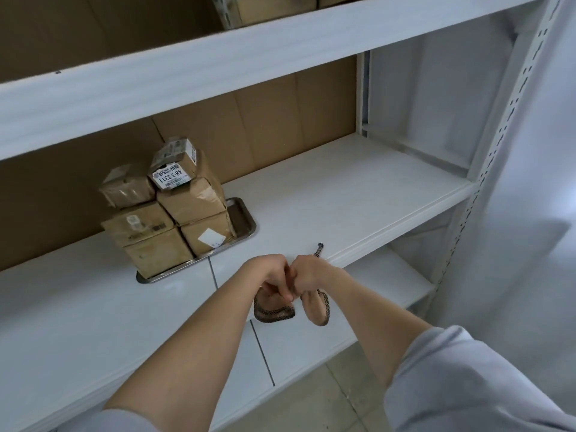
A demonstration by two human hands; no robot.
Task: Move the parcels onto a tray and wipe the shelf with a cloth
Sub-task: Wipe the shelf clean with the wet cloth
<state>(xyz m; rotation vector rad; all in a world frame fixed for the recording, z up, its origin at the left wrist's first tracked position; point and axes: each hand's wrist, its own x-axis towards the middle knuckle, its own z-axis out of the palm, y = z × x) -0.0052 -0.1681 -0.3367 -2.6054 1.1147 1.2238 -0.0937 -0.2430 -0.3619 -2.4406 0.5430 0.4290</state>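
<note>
Both hands — left hand [274,277] and right hand [307,272] — are closed on one bunched cloth [274,310], knuckles touching. The parcels [162,210] sit stacked on the tray [246,224], up-left of the hands. The bare shelf [358,188] stretch lies up-right — nearer the right hand.

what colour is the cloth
Tan cloth with a dark speckled edge, shown in the head view.

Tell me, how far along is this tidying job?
Moving looks done: the parcels sit stacked on the metal tray. In hand: left hand and right hand grip a tan cloth. Left: wiping the white shelf.
</note>
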